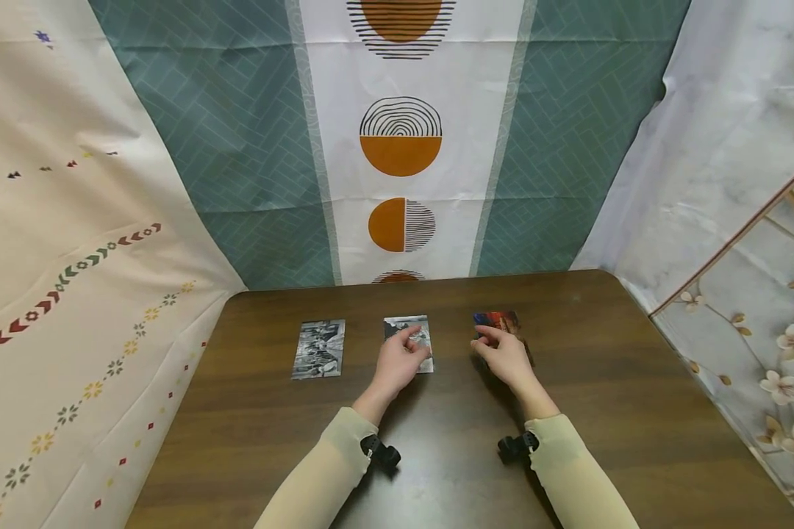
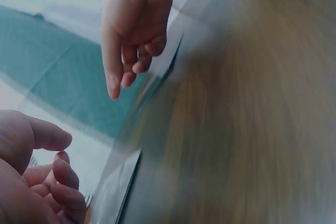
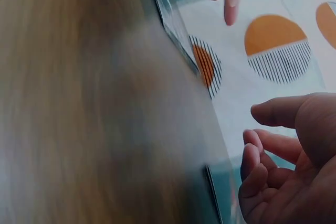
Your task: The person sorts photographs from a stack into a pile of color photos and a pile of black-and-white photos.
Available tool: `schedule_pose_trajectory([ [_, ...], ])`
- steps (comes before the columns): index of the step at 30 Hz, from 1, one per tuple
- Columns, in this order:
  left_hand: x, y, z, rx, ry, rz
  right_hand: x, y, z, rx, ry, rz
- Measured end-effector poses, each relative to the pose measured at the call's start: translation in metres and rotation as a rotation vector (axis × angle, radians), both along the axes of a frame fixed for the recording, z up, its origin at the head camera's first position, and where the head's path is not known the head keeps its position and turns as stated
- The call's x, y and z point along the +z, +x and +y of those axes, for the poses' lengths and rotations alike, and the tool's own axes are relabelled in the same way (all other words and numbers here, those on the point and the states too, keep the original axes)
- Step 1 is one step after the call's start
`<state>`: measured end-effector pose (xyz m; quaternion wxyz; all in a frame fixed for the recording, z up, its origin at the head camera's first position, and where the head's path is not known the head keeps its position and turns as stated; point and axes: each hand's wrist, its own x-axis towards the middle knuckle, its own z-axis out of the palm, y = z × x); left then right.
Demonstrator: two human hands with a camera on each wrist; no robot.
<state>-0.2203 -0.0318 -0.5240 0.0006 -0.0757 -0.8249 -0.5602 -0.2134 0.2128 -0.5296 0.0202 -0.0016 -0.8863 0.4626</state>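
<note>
Three picture cards lie in a row on the brown table. The black-and-white card at the left has no hand near it. My left hand hovers over the middle grey card, hiding part of it; in the left wrist view its loosely bent fingers hold nothing. Over the red-and-blue card at the right is my right hand, covering much of it. The right wrist view shows a gap between that thumb and the fingers, with nothing held.
A green and white cloth with orange circles hangs behind the table's far edge. Patterned cloths hang at the left and right. Dark wrist cameras sit at both cuffs.
</note>
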Motion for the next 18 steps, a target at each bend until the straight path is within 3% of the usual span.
schedule_pose_trajectory([
  [11,-0.009,-0.002,-0.052,0.067,-0.037,-0.017,0.000,-0.009,-0.050,0.059,-0.027,0.003],
  [18,-0.018,0.001,-0.071,0.100,-0.055,-0.040,-0.007,-0.011,-0.071,0.069,-0.011,0.008],
])
